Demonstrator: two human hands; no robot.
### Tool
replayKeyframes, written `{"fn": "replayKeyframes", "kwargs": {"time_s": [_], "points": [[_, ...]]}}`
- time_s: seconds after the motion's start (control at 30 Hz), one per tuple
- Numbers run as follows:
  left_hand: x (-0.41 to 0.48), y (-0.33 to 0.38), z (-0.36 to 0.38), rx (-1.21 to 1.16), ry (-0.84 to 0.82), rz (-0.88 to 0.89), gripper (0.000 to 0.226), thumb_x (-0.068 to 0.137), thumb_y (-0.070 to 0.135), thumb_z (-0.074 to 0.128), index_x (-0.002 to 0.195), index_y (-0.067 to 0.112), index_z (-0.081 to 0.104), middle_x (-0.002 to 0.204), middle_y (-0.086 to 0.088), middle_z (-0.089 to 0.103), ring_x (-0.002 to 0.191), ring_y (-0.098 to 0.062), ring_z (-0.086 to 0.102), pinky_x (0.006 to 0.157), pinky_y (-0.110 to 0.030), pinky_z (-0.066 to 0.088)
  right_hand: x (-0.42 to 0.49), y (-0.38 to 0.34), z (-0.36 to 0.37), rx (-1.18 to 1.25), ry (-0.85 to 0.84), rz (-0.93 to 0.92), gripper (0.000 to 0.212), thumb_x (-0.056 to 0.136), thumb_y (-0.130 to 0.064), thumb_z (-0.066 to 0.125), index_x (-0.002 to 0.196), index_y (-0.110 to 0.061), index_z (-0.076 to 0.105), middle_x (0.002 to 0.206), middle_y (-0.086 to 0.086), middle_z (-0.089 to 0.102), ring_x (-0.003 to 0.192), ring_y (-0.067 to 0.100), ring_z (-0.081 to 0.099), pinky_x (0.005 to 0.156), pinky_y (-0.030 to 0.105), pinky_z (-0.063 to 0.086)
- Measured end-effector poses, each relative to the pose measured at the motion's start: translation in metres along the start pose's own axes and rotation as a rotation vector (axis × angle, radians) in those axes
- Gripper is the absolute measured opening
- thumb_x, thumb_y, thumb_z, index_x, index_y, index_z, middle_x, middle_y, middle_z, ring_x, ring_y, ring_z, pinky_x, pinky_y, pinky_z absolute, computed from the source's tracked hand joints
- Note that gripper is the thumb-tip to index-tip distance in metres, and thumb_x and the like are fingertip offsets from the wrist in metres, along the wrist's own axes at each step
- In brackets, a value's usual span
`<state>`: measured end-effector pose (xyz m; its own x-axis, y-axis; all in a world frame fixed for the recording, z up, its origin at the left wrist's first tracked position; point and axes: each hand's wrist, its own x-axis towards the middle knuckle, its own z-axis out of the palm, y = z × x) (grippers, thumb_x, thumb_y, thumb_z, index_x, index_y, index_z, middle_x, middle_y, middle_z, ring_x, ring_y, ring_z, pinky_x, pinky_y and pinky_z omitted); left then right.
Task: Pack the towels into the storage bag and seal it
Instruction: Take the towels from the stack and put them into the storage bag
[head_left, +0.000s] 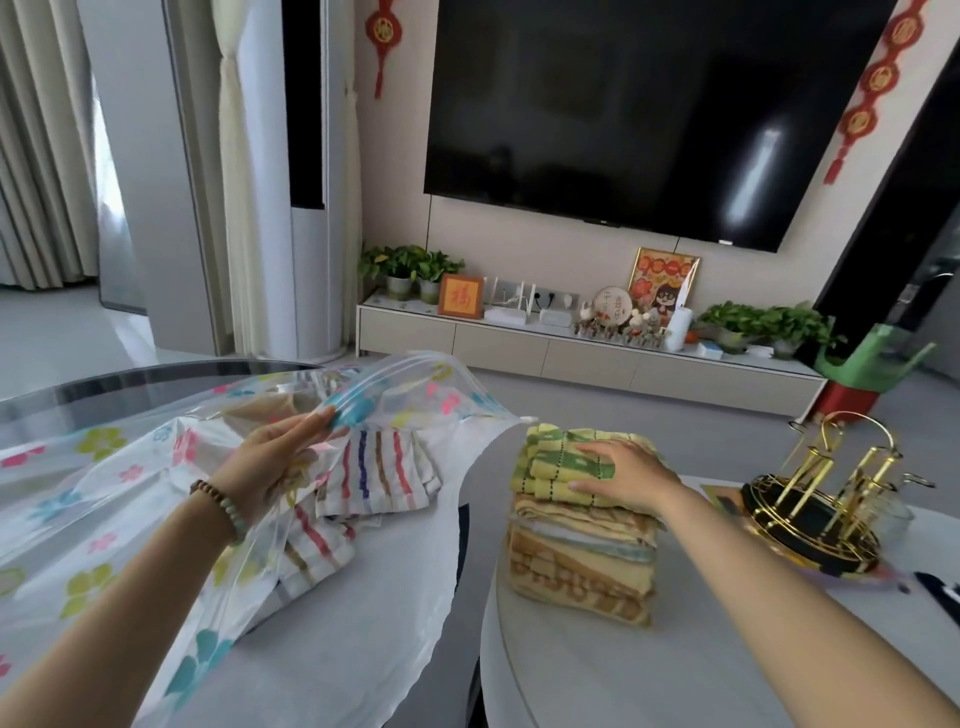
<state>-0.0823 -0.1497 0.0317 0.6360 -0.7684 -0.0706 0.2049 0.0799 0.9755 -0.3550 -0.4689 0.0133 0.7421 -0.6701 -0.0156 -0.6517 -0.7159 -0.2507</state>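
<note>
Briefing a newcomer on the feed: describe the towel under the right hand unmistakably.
On the round white table, beside the gold rack, stands a towel stack. It is the top towel, under the right hand: yellow-green, unlike the tan ones below.

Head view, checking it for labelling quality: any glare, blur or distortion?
In the head view, glare streaks the television; wide-angle distortion bows the curtains; the storage bag rim at the left hand looks blurred; the towel stack under the right hand is sharp.
</note>
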Motion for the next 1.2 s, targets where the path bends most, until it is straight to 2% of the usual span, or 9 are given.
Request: {"fn": "replayKeyframes", "kwargs": {"time_s": [0.13, 0.2, 0.27, 0.5, 0.6, 0.7, 0.87, 1.07, 1.2], "points": [[0.001, 0.000, -0.001, -0.007, 0.010, -0.025, 0.029, 0.070, 0.038, 0.065, 0.087, 0.015, 0.072, 0.064, 0.002, 0.071, 0.042, -0.003, 0.055, 0.038, -0.013, 0.046, 0.012, 0.002, 0.014, 0.033, -0.005, 0.004, 0.068, 0.078, -0.062, 0.062, 0.133, -0.024, 0.053, 0.142, -0.002, 0.051, 0.131, 0.020, 0.044, 0.105, 0.034, 0.036], [0.002, 0.000, -0.002, 0.000, 0.024, -0.024, 0.025, 0.073, 0.037, 0.063, 0.084, 0.016, 0.072, 0.063, 0.003, 0.071, 0.047, -0.005, 0.057, 0.040, -0.013, 0.047, 0.015, 0.002, 0.013, 0.112, 0.043, 0.020, 0.052, 0.080, -0.061, 0.057, 0.102, -0.015, 0.068, 0.102, 0.002, 0.068, 0.097, 0.022, 0.062, 0.079, 0.031, 0.044], [0.002, 0.002, -0.002, 0.010, 0.046, -0.019, 0.021, 0.075, 0.036, 0.063, 0.075, 0.019, 0.075, 0.065, 0.003, 0.073, 0.053, -0.007, 0.056, 0.042, -0.014, 0.049, 0.013, 0.002, 0.005, 0.224, 0.110, 0.030, 0.050, 0.082, -0.059, 0.054, 0.060, -0.015, 0.047, 0.054, -0.002, 0.042, 0.052, 0.018, 0.042, 0.052, 0.032, 0.026], [-0.001, 0.009, -0.006, 0.017, 0.016, 0.018, 0.017, 0.076, 0.036, 0.062, 0.071, 0.027, 0.076, 0.076, 0.003, 0.075, 0.059, -0.009, 0.055, 0.048, -0.015, 0.052, -0.005, -0.008, -0.052, 0.503, 0.450, 0.094, 0.052, 0.087, -0.048, 0.058, 0.051, -0.019, 0.033, 0.046, -0.005, 0.023, 0.043, 0.014, 0.024, 0.049, 0.029, 0.016], [-0.004, 0.010, -0.006, 0.003, 0.003, 0.001, 0.018, 0.075, 0.036, 0.063, 0.075, 0.023, 0.075, 0.075, 0.002, 0.075, 0.044, -0.002, 0.055, 0.042, -0.016, 0.049, -0.026, -0.028, -0.076, 0.805, 0.473, 0.114, 0.045, 0.083, -0.050, 0.061, 0.058, -0.013, 0.050, 0.041, -0.003, 0.043, 0.036, 0.017, 0.042, 0.043, 0.023, 0.031], [-0.006, 0.010, -0.009, -0.019, -0.019, -0.017, 0.021, 0.072, 0.037, 0.064, 0.083, 0.020, 0.072, 0.079, -0.001, 0.075, 0.039, -0.001, 0.051, 0.038, -0.014, 0.045, -0.047, -0.058, -0.084, 1.203, 0.282, 0.102, 0.033, 0.078, -0.045, 0.066, 0.083, -0.012, 0.069, 0.067, 0.001, 0.075, 0.058, 0.016, 0.071, 0.047, 0.023, 0.053], [-0.014, 0.014, -0.020, 0.005, -0.083, -0.003, 0.028, 0.076, 0.039, 0.062, 0.094, 0.019, 0.071, 0.086, -0.001, 0.075, 0.041, -0.003, 0.040, 0.036, -0.010, 0.038, -0.069, -0.121, -0.045, 1.308, -0.243, 0.111, 0.042, 0.069, -0.045, 0.066, 0.100, -0.017, 0.073, 0.102, 0.013, 0.074, 0.090, 0.028, 0.071, 0.076, 0.039, 0.057], [-0.029, 0.031, -0.046, -0.004, -0.104, 0.019, 0.040, 0.069, 0.043, 0.065, 0.100, 0.019, 0.069, 0.096, 0.000, 0.074, 0.035, -0.001, 0.035, 0.033, -0.009, 0.034, -0.081, -0.211, 0.045, 1.187, -0.674, 0.160, 0.037, 0.078, -0.040, 0.065, 0.101, -0.011, 0.070, 0.089, 0.007, 0.075, 0.078, 0.018, 0.072, 0.082, 0.035, 0.055], [-0.040, 0.047, -0.065, -0.049, -0.127, 0.024, 0.034, 0.069, 0.039, 0.065, 0.093, 0.016, 0.072, 0.090, -0.002, 0.075, 0.036, 0.000, 0.044, 0.037, -0.010, 0.041, -0.051, -0.253, 0.074, 1.442, -0.646, 0.242, 0.038, 0.091, -0.044, 0.052, 0.104, -0.013, 0.067, 0.089, 0.006, 0.074, 0.075, 0.018, 0.071, 0.072, 0.029, 0.058]]}}
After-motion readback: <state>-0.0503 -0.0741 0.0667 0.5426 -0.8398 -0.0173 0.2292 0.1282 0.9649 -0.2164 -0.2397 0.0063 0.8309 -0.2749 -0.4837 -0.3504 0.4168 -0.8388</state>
